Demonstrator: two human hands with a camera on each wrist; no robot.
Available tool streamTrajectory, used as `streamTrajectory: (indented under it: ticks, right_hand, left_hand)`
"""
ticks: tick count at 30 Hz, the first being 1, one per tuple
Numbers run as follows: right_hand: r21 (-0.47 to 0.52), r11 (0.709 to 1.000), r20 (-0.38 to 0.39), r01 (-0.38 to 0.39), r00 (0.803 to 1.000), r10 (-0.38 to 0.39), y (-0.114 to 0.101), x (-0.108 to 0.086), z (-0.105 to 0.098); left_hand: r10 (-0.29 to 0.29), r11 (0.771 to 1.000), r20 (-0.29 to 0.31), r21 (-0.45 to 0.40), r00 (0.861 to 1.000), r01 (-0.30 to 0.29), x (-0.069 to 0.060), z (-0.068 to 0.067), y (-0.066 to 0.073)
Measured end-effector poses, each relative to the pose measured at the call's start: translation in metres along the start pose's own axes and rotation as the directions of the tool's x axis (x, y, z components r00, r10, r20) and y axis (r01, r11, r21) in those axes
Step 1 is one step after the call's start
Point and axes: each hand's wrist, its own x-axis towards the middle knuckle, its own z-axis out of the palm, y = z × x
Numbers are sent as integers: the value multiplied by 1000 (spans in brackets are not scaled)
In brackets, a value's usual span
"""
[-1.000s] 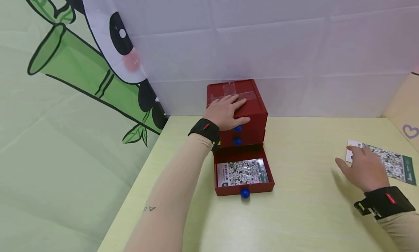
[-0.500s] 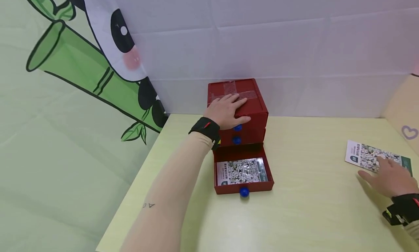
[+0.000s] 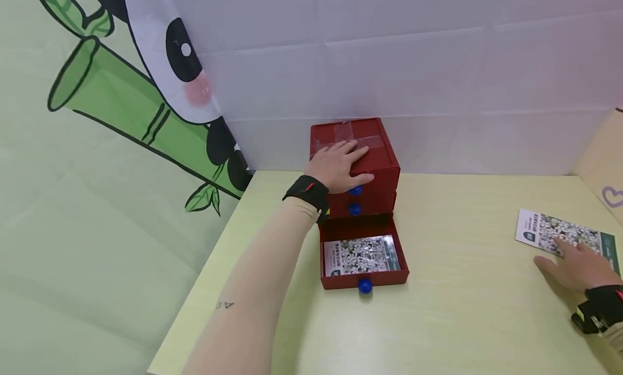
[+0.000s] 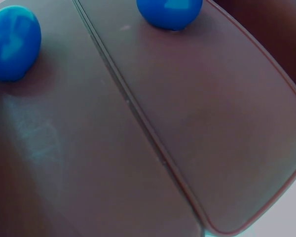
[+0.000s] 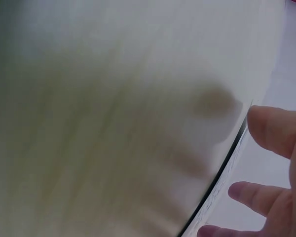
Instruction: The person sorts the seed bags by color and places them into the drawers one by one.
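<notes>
My left hand (image 3: 336, 166) rests flat on top of a small red drawer chest (image 3: 382, 191), fingers spread, thumb by its front edge. The chest's bottom drawer (image 3: 340, 283) stands pulled out, with a white-flower seed packet (image 3: 365, 255) lying in it. Close up in the left wrist view are upper drawer fronts (image 4: 222, 113) with round blue knobs (image 4: 12, 44). My right hand (image 3: 581, 267) is over the right part of a similar seed packet (image 3: 542, 231) on the table, partly hiding it; contact is unclear. Its fingers (image 5: 276, 126) look loosely extended in the right wrist view.
The pale wooden table (image 3: 457, 299) has its left edge (image 3: 204, 272) beside a green printed cloth (image 3: 97, 245). Behind the chest hangs a whitish cloth (image 3: 438, 83). A cream panel with a purple heart (image 3: 612, 196) borders the right side.
The right hand has moved from the left end of the table packet rightward and nearer to me, uncovering its left part. The left hand stays on the chest; the drawer has not moved.
</notes>
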Motion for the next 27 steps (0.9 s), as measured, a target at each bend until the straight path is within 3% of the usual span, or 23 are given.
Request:
streamTrajectory:
  ticks: [12, 20, 27]
  right_hand:
    - [-37, 999, 40, -9, 999, 10, -24, -23, 11]
    - [-91, 995, 70, 31, 997, -25, -35, -11, 14]
    - [-79, 994, 120, 82, 990, -72, -47, -17, 14]
  left_hand:
    - [41, 999, -5, 7, 999, -41, -21, 0, -7]
    - [16, 1000, -6, 15, 1000, -15, -24, 2, -10]
    - [33, 999, 8, 18, 999, -34, -20, 4, 0]
